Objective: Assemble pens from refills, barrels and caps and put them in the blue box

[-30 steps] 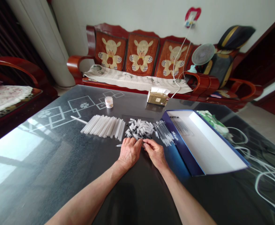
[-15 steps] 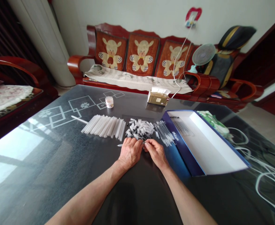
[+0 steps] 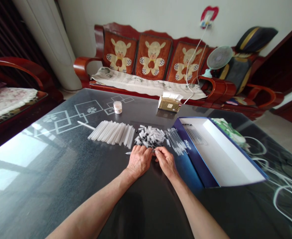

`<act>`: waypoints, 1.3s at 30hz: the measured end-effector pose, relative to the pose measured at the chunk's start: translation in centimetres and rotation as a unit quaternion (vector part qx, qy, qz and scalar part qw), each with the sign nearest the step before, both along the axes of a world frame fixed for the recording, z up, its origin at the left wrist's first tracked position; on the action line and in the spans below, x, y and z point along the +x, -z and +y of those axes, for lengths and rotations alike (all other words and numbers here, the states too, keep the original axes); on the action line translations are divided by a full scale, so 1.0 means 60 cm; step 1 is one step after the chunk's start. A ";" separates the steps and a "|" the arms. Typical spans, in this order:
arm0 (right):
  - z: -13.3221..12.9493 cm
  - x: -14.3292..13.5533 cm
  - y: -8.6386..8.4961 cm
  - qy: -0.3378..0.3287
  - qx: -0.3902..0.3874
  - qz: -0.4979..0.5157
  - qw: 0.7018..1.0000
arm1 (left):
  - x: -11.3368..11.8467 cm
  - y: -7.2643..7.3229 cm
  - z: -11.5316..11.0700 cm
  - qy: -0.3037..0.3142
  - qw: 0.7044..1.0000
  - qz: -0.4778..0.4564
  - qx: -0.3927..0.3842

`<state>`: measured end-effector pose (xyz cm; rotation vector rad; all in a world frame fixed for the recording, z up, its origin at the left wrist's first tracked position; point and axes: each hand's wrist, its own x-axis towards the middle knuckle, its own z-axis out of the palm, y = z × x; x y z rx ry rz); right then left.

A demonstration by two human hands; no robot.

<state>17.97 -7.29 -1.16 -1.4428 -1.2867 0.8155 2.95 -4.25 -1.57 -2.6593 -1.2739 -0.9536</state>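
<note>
My left hand is closed around a slim pen, whose pointed end sticks out to the left while the rest is hidden in the fingers. My right hand pinches at the pen's other end, fingertips almost touching the left hand; the small part there is too hidden to name. Just beyond both hands lies a heap of white and black pen caps. Left of it is a row of clear white pen barrels. Thin ink refills lie to the right of the caps.
A blue box with a white inside stands at the right, some refills in it. One pen lies left of the barrels. Farther back are a small round jar and a tissue pack. White cables coil at the right edge.
The view has shifted slightly, so the scene sits a little further right. Both hands keep the same hold, fingertips together at the pen's right end.
</note>
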 end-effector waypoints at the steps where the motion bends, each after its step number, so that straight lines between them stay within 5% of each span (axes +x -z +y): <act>1: 0.001 -0.001 0.002 0.003 0.003 -0.006 1.000 | 0.000 0.000 0.000 0.003 1.000 0.001 -0.002; 39: 0.005 -0.004 -0.006 0.025 -0.001 -0.041 0.999 | 0.000 0.001 0.000 0.016 1.000 -0.002 -0.009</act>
